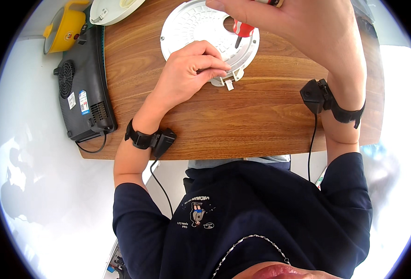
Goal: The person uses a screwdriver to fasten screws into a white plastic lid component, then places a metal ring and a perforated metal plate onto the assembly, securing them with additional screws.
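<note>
A round white plastic disc (187, 28) with a ribbed surface and a round hole lies at the far middle of the table. My left hand (189, 69) rests at its near edge, thumb and fingers pinched together; whatever lies between them is too small to make out. Beside those fingertips, a small white connector (229, 85) sticks out past the rim. Above the disc's right side, my right hand (303, 28) is closed on a screwdriver (243, 29) with a red and white handle. Its dark shaft points down toward the disc. Most of the right fingers are out of sight.
Along the left table edge leans a black appliance (82, 88) with a fan grille and a cord. Behind it is a yellow pot (66, 30). A white round cover (115, 11) lies at the far left of the wooden table (242, 125). Cabled black devices are strapped to both wrists.
</note>
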Available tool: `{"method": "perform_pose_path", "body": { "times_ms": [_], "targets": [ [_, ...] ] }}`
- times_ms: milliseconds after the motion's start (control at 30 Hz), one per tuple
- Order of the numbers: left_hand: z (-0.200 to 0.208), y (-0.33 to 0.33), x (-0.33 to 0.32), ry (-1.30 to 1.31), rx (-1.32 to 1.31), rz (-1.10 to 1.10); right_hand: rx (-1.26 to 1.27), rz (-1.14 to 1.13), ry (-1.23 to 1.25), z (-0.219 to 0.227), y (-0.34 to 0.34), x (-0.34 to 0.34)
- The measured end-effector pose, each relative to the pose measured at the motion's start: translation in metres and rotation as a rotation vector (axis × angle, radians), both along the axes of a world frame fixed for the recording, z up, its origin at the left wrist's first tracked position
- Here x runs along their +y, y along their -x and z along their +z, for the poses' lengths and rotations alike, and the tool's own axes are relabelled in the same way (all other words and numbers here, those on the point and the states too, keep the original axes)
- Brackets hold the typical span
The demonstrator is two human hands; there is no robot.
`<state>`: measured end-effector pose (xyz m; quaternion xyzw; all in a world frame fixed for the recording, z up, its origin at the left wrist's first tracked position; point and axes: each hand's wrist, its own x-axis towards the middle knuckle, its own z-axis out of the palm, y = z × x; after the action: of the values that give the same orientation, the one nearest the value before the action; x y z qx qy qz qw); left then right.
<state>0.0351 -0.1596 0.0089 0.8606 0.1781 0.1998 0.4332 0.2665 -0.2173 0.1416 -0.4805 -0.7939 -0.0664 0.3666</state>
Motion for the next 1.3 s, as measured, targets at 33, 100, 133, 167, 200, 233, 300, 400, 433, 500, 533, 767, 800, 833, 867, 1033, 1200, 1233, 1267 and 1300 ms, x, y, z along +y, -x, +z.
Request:
{"method": "perform_pose_path", "body": {
  "times_ms": [33, 100, 133, 167, 200, 233, 300, 400, 433, 500, 533, 767, 800, 833, 867, 1033, 1200, 1233, 1267, 1300],
  "targets": [
    [0.000, 0.000, 0.000, -0.028, 0.002, -0.001, 0.016, -0.002, 0.027, 0.011, 0.006, -0.006],
    [0.000, 0.000, 0.000, -0.083, 0.007, -0.006, 0.049, -0.005, 0.076, 0.019, 0.010, -0.010],
    [0.000, 0.000, 0.000, -0.067, 0.006, 0.000, 0.065, -0.007, 0.097, 0.020, 0.010, -0.010],
    [-0.001, 0.001, -0.001, -0.051, 0.006, 0.005, 0.065, -0.005, 0.073, 0.019, 0.010, -0.010],
    [-0.001, 0.000, -0.001, -0.034, 0.005, 0.010, 0.064, -0.004, 0.050, 0.018, 0.010, -0.010],
    [-0.001, 0.000, -0.001, -0.035, 0.007, 0.007, 0.045, 0.001, -0.017, 0.012, 0.010, -0.008],
    [0.000, 0.000, 0.000, -0.036, 0.012, 0.002, 0.035, -0.010, -0.074, 0.007, 0.011, -0.008],
    [0.000, 0.000, -0.001, -0.028, 0.022, 0.005, 0.067, -0.037, 0.023, 0.011, 0.015, -0.011],
    [0.001, 0.001, 0.000, -0.043, 0.025, -0.003, 0.083, -0.031, 0.098, 0.021, 0.015, -0.014],
    [0.003, 0.002, 0.001, -0.073, 0.030, -0.020, 0.119, -0.017, 0.188, 0.028, 0.017, -0.017],
    [0.003, 0.002, 0.000, -0.073, 0.030, -0.014, 0.138, -0.009, 0.203, 0.030, 0.019, -0.017],
    [-0.003, 0.002, 0.001, -0.040, 0.038, 0.007, 0.273, 0.301, -0.084, -0.011, 0.009, -0.001],
    [-0.007, 0.003, 0.001, 0.003, 0.028, 0.016, 0.258, 0.318, -0.099, -0.012, 0.008, 0.000],
    [-0.009, 0.004, 0.000, 0.016, 0.027, 0.028, 0.226, 0.297, -0.073, -0.010, 0.009, -0.001],
    [-0.010, 0.004, 0.000, 0.030, 0.025, 0.040, 0.199, 0.264, -0.010, -0.004, 0.012, -0.004],
    [-0.010, 0.004, -0.002, 0.072, 0.047, 0.062, 0.242, 0.239, 0.139, 0.004, 0.018, -0.010],
    [-0.020, 0.006, 0.000, 0.075, 0.002, 0.065, 0.301, 0.355, -0.019, -0.018, 0.019, 0.000],
    [-0.019, 0.006, 0.000, 0.085, 0.022, 0.069, 0.292, 0.354, -0.006, -0.018, 0.019, 0.000],
    [-0.018, 0.007, -0.001, 0.096, 0.042, 0.075, 0.280, 0.350, 0.000, -0.018, 0.019, 0.000],
    [-0.017, 0.007, -0.002, 0.106, 0.063, 0.081, 0.268, 0.348, 0.005, -0.018, 0.019, -0.001]
  ]
}}
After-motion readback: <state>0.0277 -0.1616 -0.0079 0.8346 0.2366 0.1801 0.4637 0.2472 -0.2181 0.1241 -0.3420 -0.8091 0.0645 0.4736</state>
